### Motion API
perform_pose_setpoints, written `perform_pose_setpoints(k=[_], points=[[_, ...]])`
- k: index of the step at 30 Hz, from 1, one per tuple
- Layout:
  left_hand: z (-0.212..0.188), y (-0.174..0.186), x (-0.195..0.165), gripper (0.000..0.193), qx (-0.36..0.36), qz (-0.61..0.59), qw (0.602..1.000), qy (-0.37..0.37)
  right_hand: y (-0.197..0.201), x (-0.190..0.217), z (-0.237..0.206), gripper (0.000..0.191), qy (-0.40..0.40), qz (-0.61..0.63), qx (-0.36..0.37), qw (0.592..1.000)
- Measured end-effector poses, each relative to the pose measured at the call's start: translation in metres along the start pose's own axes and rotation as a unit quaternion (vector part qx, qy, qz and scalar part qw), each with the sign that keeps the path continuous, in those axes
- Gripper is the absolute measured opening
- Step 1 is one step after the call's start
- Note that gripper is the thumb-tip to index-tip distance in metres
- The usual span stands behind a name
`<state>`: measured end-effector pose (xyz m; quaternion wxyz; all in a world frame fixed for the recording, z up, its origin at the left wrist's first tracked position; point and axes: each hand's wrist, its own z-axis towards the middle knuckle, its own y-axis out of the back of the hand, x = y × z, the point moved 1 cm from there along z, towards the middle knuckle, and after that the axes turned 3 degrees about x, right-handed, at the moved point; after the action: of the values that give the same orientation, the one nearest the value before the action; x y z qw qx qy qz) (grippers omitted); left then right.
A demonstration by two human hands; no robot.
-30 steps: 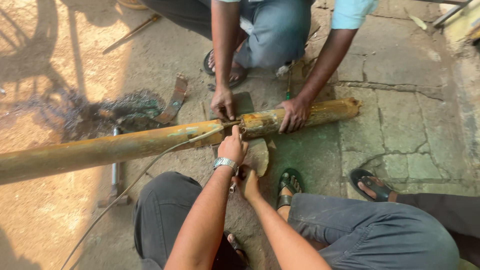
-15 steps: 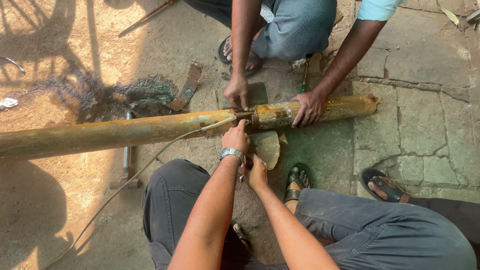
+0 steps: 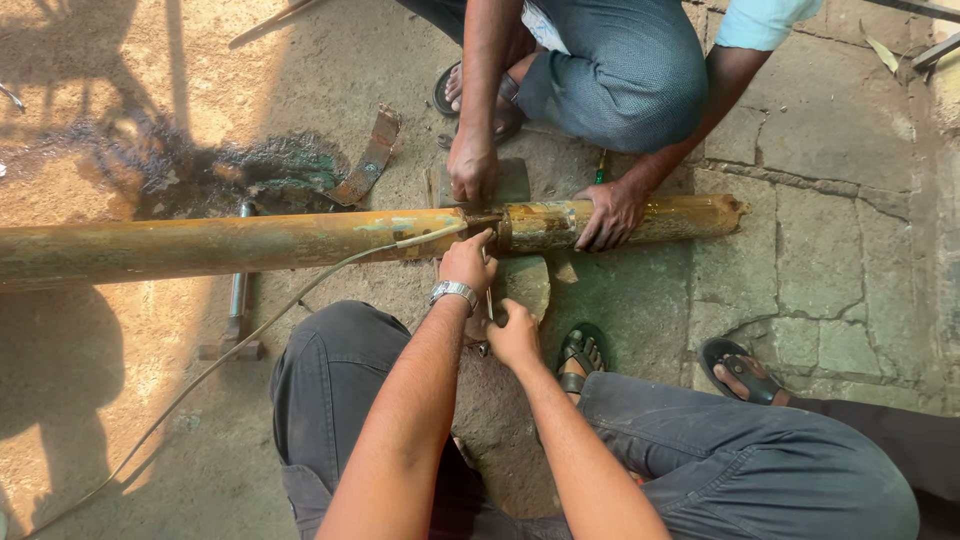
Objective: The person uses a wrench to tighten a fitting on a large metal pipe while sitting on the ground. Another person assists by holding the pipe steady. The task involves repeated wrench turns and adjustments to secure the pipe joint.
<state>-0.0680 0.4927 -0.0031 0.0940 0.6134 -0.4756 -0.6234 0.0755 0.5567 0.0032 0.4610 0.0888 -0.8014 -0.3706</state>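
Pipe [image 3: 220, 245] is lying on the ground [image 3: 850, 260] in the head view, rusty and yellow, with its long axis running left to right; the far end is pointing to the right, just above the person's knees. The left hand [image 3: 467, 262], wearing a watch [image 3: 452, 292], is pressing its fingers against the joint of the pipe where a thin cable [image 3: 300, 290] is meeting it. The right hand [image 3: 514, 335] is closing around a small tool [image 3: 487, 305] below the pipe; what kind, I cannot tell. A co-worker's two hands [image 3: 612, 213] are steadying the pipe from the other side. Judging from this, the work at the joint is looking only partly done, because the cable is hanging loose.
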Motion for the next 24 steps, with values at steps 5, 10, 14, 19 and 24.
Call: perform_pose_setpoints(k=[5,10,14,19,24], points=[[0.005,-0.002,-0.011,0.042,-0.038,-0.051,0.997,0.038,0.032,0.013,0.014,0.025,-0.068,0.075,0.024,0.995],[0.009,0.004,-0.015,0.035,-0.087,-0.211,0.967,0.118,0.062,0.03,0.04,0.021,-0.056,0.26,0.032,0.963],[0.015,0.007,-0.014,0.037,-0.061,-0.168,0.972,0.153,0.068,0.036,0.034,0.024,-0.04,0.259,0.037,0.964],[0.014,0.004,-0.015,0.028,-0.102,-0.09,0.983,0.124,0.044,0.027,0.014,0.031,-0.045,0.256,0.042,0.965],[0.011,-0.001,-0.013,0.024,-0.094,-0.048,0.989,0.104,0.01,0.01,0.003,0.035,0.02,0.036,-0.012,0.999]])
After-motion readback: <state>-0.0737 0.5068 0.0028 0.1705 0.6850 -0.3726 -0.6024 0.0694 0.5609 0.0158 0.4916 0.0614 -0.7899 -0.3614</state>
